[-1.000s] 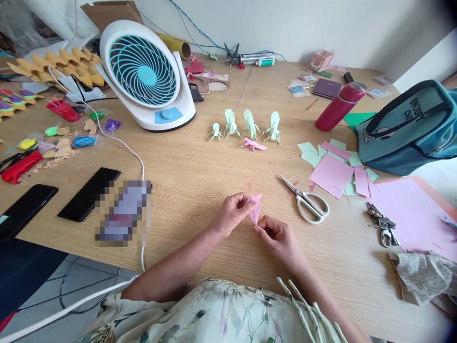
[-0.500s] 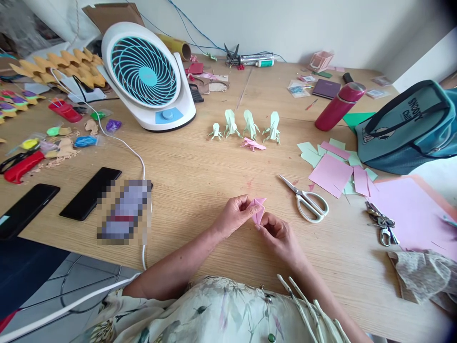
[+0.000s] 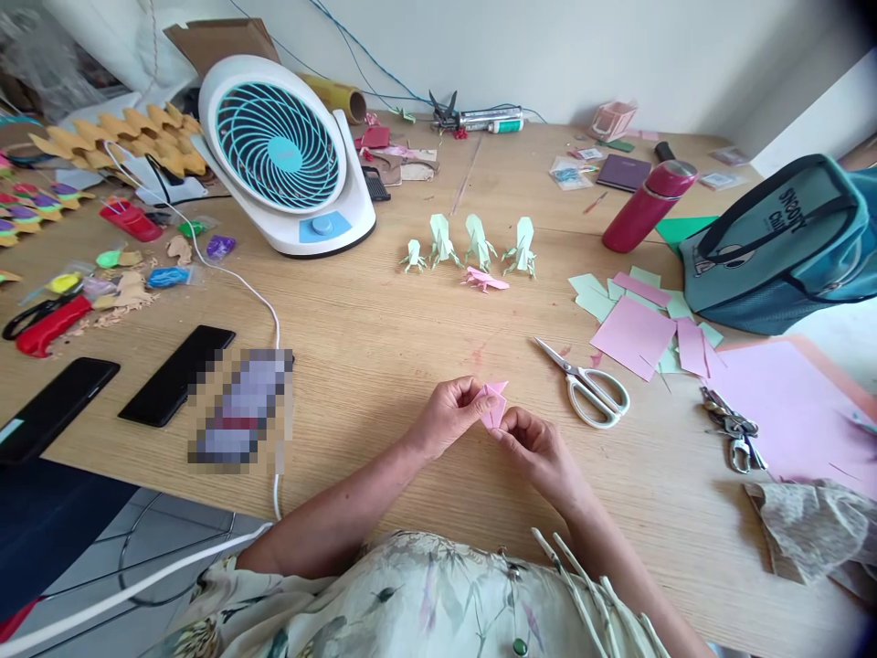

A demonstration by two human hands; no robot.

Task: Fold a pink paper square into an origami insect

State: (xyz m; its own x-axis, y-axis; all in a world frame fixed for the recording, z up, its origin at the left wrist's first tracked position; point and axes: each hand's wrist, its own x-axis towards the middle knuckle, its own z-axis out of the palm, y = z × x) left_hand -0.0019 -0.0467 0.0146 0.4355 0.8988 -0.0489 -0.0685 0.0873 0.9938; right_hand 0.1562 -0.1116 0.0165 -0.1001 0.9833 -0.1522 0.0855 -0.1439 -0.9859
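A small folded piece of pink paper (image 3: 492, 413) is held over the table between my two hands. My left hand (image 3: 449, 413) pinches its upper left side, the thumb lying across the paper's face. With thumb and forefinger, my right hand (image 3: 533, 450) grips the lower tip. A pointed flap sticks out at the top right. To the right lie scissors with white handles (image 3: 597, 397), their blades toward the upper left. Farther back stand several pale green folded paper figures (image 3: 480, 242), with a pink folded paper figure (image 3: 486, 280) in front of them.
Pink and green paper pieces (image 3: 634, 336) lie to the right, near a red flask (image 3: 650, 206), a teal bag (image 3: 774, 247) and keys (image 3: 730, 429). At left are a white fan (image 3: 288, 155), a white cable (image 3: 264, 297) and dark phones (image 3: 179, 375).
My right fingers have shifted slightly up along the lower tip of the pink paper. Both hands keep their hold, and the camera view has moved a little.
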